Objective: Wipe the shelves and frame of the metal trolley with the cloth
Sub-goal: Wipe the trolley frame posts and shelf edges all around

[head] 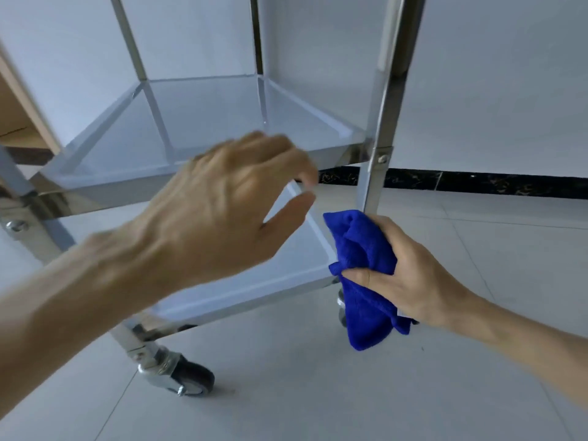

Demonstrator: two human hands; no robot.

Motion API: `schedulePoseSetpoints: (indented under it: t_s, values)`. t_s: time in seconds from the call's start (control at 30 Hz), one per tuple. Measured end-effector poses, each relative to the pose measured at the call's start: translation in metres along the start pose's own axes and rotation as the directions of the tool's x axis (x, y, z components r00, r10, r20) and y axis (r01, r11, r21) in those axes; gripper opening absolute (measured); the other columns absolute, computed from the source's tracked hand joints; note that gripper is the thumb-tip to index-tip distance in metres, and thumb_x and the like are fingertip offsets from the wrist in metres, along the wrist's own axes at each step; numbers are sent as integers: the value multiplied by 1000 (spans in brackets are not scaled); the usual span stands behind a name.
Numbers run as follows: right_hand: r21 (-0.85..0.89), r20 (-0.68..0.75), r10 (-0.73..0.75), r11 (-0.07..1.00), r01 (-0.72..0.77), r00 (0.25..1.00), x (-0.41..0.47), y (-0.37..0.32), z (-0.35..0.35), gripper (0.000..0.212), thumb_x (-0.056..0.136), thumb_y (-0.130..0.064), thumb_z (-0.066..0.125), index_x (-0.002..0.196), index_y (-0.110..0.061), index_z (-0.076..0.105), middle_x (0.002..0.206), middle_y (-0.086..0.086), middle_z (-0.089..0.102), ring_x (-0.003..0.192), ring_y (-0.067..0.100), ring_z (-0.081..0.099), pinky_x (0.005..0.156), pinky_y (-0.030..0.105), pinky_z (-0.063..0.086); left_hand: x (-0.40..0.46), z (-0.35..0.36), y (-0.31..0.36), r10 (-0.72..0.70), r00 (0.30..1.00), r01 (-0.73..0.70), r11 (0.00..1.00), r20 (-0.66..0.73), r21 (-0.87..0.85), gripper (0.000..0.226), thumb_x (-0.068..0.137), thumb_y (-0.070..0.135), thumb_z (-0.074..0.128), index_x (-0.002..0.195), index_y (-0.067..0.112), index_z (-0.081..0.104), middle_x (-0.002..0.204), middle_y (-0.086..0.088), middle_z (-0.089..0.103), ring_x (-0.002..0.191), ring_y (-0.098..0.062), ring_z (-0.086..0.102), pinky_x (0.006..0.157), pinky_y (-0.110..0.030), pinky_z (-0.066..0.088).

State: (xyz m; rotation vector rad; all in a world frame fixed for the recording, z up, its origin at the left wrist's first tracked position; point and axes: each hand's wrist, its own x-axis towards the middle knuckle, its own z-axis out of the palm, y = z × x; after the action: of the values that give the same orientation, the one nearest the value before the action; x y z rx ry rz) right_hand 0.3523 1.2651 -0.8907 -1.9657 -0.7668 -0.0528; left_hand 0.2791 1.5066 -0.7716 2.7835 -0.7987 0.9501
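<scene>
The shiny stainless-steel trolley with flat tray shelves is standing on a pale grey tiled floor in front of a white wall with a dark marbled skirting strip. In the head view, two of its shelves are showing: a middle shelf with a raised rim and a lower shelf beneath it, both bare. A black swivel caster in a metal bracket is sitting under the near left leg, and a second caster is only partly visible behind the cloth.

The right hand is making a closed grip on a bright blue, bunched microfibre cloth, thumb across the front and fingers wrapped behind. The cloth is being pressed against the near right upright post of the frame, low down between the middle and lower shelves, with its loose end hanging past the lower shelf's corner.

The left hand is hovering in front of the middle shelf's near edge, blurred, with its grip open and empty: fingers curled loosely, thumb and forefinger apart. Whether it is touching the rim cannot be told. A light wooden piece of furniture is showing at the left edge.
</scene>
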Motion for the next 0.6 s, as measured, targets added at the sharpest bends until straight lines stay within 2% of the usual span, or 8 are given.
schedulePoseSetpoints:
  t_s: [0.07, 0.17, 0.3, 0.37, 0.43, 0.47, 0.53, 0.6]
  values:
    - [67, -129, 18, 998, -10, 992, -5, 1, -11, 51, 85, -23, 79, 116, -52, 50, 102, -29, 68, 97, -5, 65, 76, 4, 46, 31, 4, 1, 34, 999, -33, 999, -40, 15, 29, 99, 30, 49, 118, 13, 63, 114, -3, 64, 102, -24, 59, 82, -43, 52]
    - [155, -377, 54, 988, 6, 924, 1, 5, -22, 39, 80, -38, 76, 111, -36, 53, 94, -27, 66, 88, -5, 64, 71, 5, 47, 66, 18, 4, 47, 997, -41, 996, -66, 81, 36, 98, 31, 50, 126, 10, 58, 123, -6, 60, 112, -27, 56, 92, -45, 48]
    - [218, -534, 28, 970, 106, 845, 40, -4, -10, 42, 88, -22, 77, 120, -23, 50, 93, -31, 64, 86, -7, 63, 71, 5, 46, 90, 48, 4, -69, 997, 71, 997, -28, 42, 46, 102, 36, 45, 143, 15, 44, 141, -4, 53, 129, -25, 47, 103, -36, 36]
    - [274, -567, 53, 953, 128, 822, 61, -7, 9, 53, 85, -26, 79, 126, -25, 46, 103, -21, 65, 93, 1, 65, 78, 14, 51, 90, 65, 1, -118, 991, 123, 988, 54, -95, 47, 105, 32, 38, 150, 19, 35, 145, -2, 51, 133, -17, 40, 103, -23, 28]
    - [318, -629, 126, 942, 106, 767, 77, -3, 30, 58, 80, -39, 79, 123, -32, 42, 109, -11, 65, 95, 8, 67, 79, 26, 57, 83, 79, 2, -130, 984, 146, 980, 122, -136, 51, 107, 28, 33, 156, 18, 23, 149, -1, 49, 138, -12, 35, 110, -21, 20]
    - [299, -662, 146, 951, 80, 735, 82, 2, 38, 58, 77, -48, 77, 121, -39, 40, 109, -14, 66, 94, 6, 67, 78, 25, 56, 79, 84, 2, -141, 981, 158, 979, 129, -127, 54, 107, 27, 31, 158, 15, 17, 153, 0, 45, 144, -11, 29, 118, -28, 15]
    - [217, -693, 152, 976, 3, 705, 82, 19, 51, 56, 73, -60, 73, 115, -54, 36, 106, -24, 64, 91, -1, 65, 71, 8, 48, 75, 89, 1, -147, 982, 160, 980, 118, -117, 55, 107, 26, 29, 158, 13, 12, 157, 4, 39, 151, -12, 16, 125, -41, 7]
    - [184, -655, 188, 979, -87, 731, 68, 43, 64, 55, 74, -63, 74, 109, -61, 32, 103, -28, 61, 87, -2, 64, 65, 4, 43, 74, 89, -1, -147, 982, 163, 977, 120, -135, 55, 108, 25, 29, 159, 14, 11, 155, 7, 42, 152, -12, 11, 125, -47, 7]
